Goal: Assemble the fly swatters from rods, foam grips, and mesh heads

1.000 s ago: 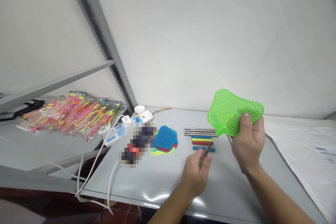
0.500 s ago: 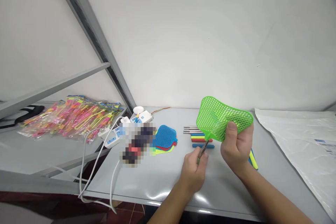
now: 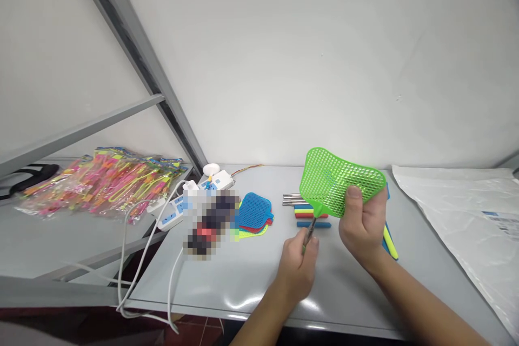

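Above the grey table I hold a green fly swatter [image 3: 332, 178] with a perforated head and a metal rod. My left hand [image 3: 298, 262] is closed around the rod and its greenish lower end, mostly hidden in the fist. Pinching the right side of the mesh head, my right hand [image 3: 360, 224] has its thumb on the near face; the fingers behind are hidden. Behind my hands lie several metal rods [image 3: 292, 200] and coloured handles, among them a red handle [image 3: 310, 216] and a blue handle [image 3: 313, 224]. A stack of swatter heads, topped by a blue swatter head [image 3: 255, 211], lies to the left.
White power strips [image 3: 172, 216] with looping cables and a pixelated dark object [image 3: 213, 224] occupy the table's left. Bagged colourful items [image 3: 105, 181] cover the left shelf. At right are a yellow-green handle [image 3: 390, 243] and a white plastic sheet [image 3: 458, 216].
The view has shifted slightly. The green fly swatter and both hands appear a little further left, with the same grip on rod and head.
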Demonstrator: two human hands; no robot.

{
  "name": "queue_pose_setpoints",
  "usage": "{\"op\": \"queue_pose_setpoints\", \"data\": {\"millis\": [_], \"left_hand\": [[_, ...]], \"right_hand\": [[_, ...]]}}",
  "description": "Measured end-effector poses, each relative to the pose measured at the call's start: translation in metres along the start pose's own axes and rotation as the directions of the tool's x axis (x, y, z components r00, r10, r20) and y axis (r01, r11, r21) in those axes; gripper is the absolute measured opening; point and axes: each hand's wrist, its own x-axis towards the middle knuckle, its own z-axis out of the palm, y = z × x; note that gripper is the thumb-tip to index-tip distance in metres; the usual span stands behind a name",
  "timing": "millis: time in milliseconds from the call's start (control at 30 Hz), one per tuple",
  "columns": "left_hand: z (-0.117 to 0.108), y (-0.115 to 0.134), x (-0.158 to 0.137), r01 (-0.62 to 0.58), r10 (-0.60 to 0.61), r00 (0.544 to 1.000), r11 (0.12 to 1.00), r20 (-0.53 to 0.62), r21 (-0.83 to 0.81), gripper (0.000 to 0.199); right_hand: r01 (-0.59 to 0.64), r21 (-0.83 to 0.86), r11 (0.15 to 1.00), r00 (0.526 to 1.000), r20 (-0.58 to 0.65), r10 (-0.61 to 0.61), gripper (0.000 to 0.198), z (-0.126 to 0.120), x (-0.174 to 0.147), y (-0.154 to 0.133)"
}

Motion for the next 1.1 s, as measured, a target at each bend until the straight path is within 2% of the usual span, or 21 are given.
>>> {"op": "queue_pose_setpoints", "data": {"millis": [200, 300, 433, 533, 667, 800, 867, 933, 1000, 1100], "left_hand": [[0.000, -0.003, -0.002, 0.042, -0.036, 0.998, 0.993, 0.054, -0.107, 0.040], [-0.003, -0.002, -0.001, 0.083, -0.055, 0.989, 0.974, 0.137, -0.211, 0.042], [-0.008, 0.000, -0.001, 0.216, -0.097, 0.952, 0.884, 0.289, -0.415, 0.043], [-0.011, 0.004, -0.003, 0.294, -0.125, 0.928, 0.826, 0.351, -0.482, 0.045], [-0.013, 0.013, -0.007, 0.291, -0.180, 0.937, 0.875, 0.299, -0.386, 0.046], [-0.016, 0.029, -0.012, 0.211, -0.195, 0.972, 0.969, 0.135, -0.124, 0.042], [-0.017, 0.036, -0.015, 0.170, -0.170, 0.984, 0.985, 0.051, 0.016, 0.040], [-0.018, 0.043, -0.018, 0.149, -0.150, 0.989, 0.986, 0.008, 0.077, 0.037], [-0.018, 0.047, -0.020, 0.152, -0.152, 0.988, 0.988, 0.014, 0.020, 0.034], [-0.018, 0.051, -0.021, 0.240, -0.212, 0.967, 0.944, 0.143, -0.227, 0.034]], "right_hand": [[0.000, -0.022, 1.000, 0.997, 0.080, 0.002, 0.011, -0.002, 0.004, -0.001], [-0.008, -0.044, 0.999, 0.988, 0.156, 0.015, 0.013, -0.003, 0.007, -0.002], [-0.009, -0.069, 0.998, 0.981, 0.193, 0.023, 0.012, -0.001, 0.007, -0.003], [-0.041, -0.068, 0.997, 0.982, 0.184, 0.053, 0.012, 0.000, 0.006, -0.003], [-0.101, -0.041, 0.994, 0.972, 0.210, 0.107, 0.011, 0.001, 0.007, -0.002], [-0.187, 0.001, 0.982, 0.959, 0.218, 0.182, 0.010, 0.001, 0.009, -0.001], [-0.232, 0.029, 0.972, 0.949, 0.226, 0.220, 0.010, 0.001, 0.009, -0.002], [-0.276, 0.047, 0.960, 0.939, 0.228, 0.259, 0.011, 0.001, 0.008, -0.004], [-0.324, 0.056, 0.944, 0.926, 0.221, 0.305, 0.013, 0.000, 0.007, -0.008], [-0.439, 0.103, 0.893, 0.877, 0.266, 0.400, 0.017, 0.000, 0.003, -0.013]]}}
